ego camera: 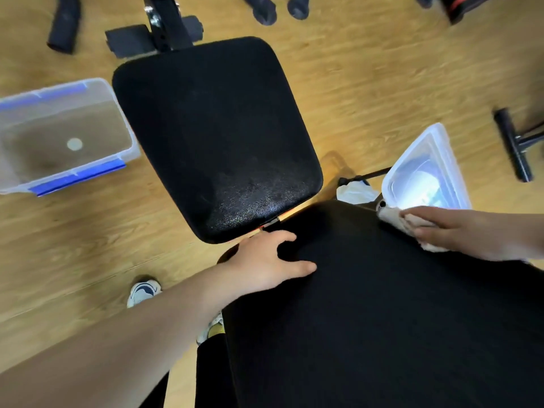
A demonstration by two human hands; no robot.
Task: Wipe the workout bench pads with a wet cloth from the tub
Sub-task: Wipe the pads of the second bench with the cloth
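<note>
At far right edge of near pad (382, 304), cloth (394, 219) lies bunched under right hand (459, 231), fingers flat and straight, pressing it onto pad. Left hand (265, 266) well apart from cloth, at pad's far left corner, fingers spread and resting on black surface, holding nothing. Far pad (212, 128) just beyond both hands, sheen on its near end. Clear tub (67, 125) with blue clips on floor (353, 83), left of far pad. Clear lid (426, 172) on floor, just beyond right hand.

Tub (63, 134) left of seat pad (215, 136)
</note>
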